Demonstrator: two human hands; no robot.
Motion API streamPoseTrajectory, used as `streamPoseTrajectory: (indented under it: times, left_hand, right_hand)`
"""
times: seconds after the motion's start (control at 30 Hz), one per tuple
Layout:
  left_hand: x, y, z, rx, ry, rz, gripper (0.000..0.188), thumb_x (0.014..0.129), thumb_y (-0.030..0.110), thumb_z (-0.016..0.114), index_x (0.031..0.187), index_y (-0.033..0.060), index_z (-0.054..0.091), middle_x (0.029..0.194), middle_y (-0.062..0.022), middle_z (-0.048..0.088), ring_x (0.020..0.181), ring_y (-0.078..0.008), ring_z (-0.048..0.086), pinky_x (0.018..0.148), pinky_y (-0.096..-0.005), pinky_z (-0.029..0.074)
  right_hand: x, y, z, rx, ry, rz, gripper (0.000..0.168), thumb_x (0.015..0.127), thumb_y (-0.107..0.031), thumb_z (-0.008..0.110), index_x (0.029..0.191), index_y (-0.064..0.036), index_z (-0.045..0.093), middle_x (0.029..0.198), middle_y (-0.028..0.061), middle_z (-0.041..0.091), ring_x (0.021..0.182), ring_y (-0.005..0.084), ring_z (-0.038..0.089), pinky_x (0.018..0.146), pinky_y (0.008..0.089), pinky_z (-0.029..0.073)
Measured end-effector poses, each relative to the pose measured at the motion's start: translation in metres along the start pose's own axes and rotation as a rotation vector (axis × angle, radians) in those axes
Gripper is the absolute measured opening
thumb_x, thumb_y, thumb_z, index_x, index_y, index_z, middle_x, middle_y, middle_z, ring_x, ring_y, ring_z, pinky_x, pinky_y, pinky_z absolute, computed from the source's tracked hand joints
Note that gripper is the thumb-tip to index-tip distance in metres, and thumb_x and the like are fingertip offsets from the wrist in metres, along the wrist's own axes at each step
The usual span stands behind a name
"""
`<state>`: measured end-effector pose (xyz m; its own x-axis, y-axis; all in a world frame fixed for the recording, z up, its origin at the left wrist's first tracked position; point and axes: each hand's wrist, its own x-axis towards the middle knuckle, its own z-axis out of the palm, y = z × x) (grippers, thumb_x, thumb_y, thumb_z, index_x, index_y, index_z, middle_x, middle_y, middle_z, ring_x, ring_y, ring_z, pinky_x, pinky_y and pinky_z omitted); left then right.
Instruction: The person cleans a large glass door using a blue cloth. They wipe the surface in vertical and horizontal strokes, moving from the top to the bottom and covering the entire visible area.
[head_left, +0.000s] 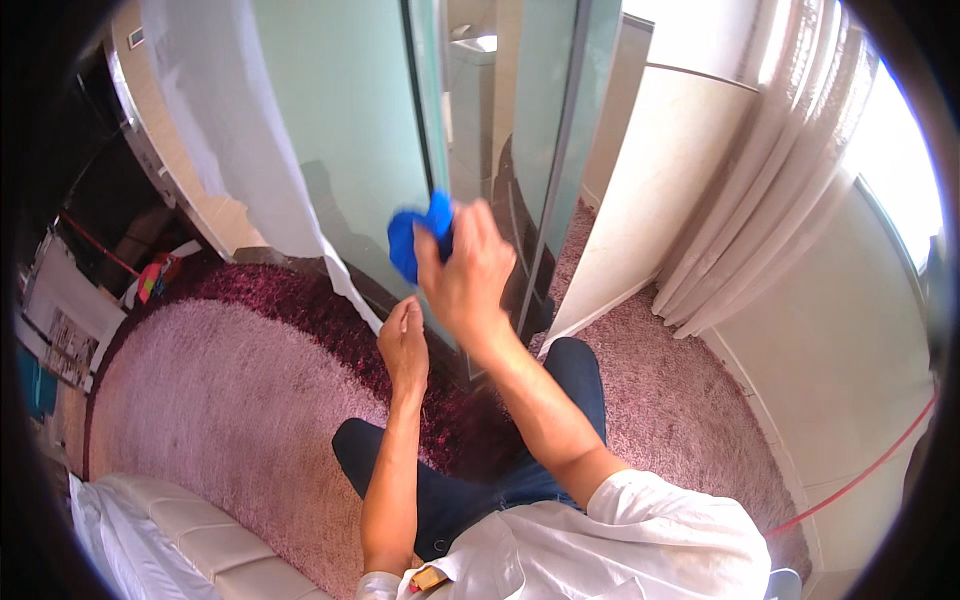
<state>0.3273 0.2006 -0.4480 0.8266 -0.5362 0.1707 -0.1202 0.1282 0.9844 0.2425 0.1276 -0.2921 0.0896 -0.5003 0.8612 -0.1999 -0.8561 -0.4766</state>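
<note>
My right hand (466, 274) grips a blue cloth or pad (409, 244), slightly blurred, close to the dark vertical edge strip of a greenish glass panel (352, 112). Below and to the left of it is my left hand (405, 341), its fingers drawn together at the lower end of a white sheet (255, 142) that hangs over the left part of the glass. Whether the fingertips pinch the sheet's edge or only touch it cannot be told.
A shaggy pink rug with a dark border (232, 382) lies below. Beige curtains (757, 202) hang at the right, and a red hose or cord (862, 480) runs along the wall. A padded beige furniture edge (195, 536) is at the lower left, with more objects at the far left.
</note>
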Motion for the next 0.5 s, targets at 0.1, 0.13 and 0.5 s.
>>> streamPoseTrajectory:
  times: [0.1,0.13,0.5]
  left_hand:
    - [-0.011,0.029,0.017,-0.008,0.067,0.126,0.033,0.104,0.014,0.051,0.127,-0.0070,0.063,0.122,-0.0113,0.068,0.108,-0.0171,0.063,0.093,-0.0307,0.050]
    - [-0.017,0.042,0.023,0.011,0.098,0.182,0.035,0.104,0.013,0.051,0.130,-0.0077,0.060,0.130,-0.0136,0.064,0.116,-0.0195,0.060,0.099,-0.0330,0.048]
    - [-0.049,0.019,0.019,-0.104,0.073,0.208,0.027,0.100,0.013,0.060,0.123,-0.0004,0.066,0.123,-0.0117,0.069,0.113,-0.0207,0.064,0.097,-0.0342,0.050]
  right_hand:
    - [-0.048,0.030,-0.009,-0.032,-0.150,0.046,0.023,0.083,-0.018,0.074,0.092,-0.004,0.058,0.081,0.0129,0.053,0.063,0.0362,0.060,0.053,0.0457,0.046]
    - [-0.062,0.042,-0.010,-0.019,-0.198,0.063,0.023,0.083,-0.018,0.073,0.094,-0.005,0.058,0.083,0.0136,0.055,0.065,0.0376,0.062,0.054,0.0474,0.048]
    - [-0.192,0.113,-0.072,0.857,-1.039,1.111,0.024,0.088,-0.003,0.068,0.112,0.000,0.068,0.099,0.0048,0.071,0.090,0.0139,0.065,0.084,0.0333,0.053]
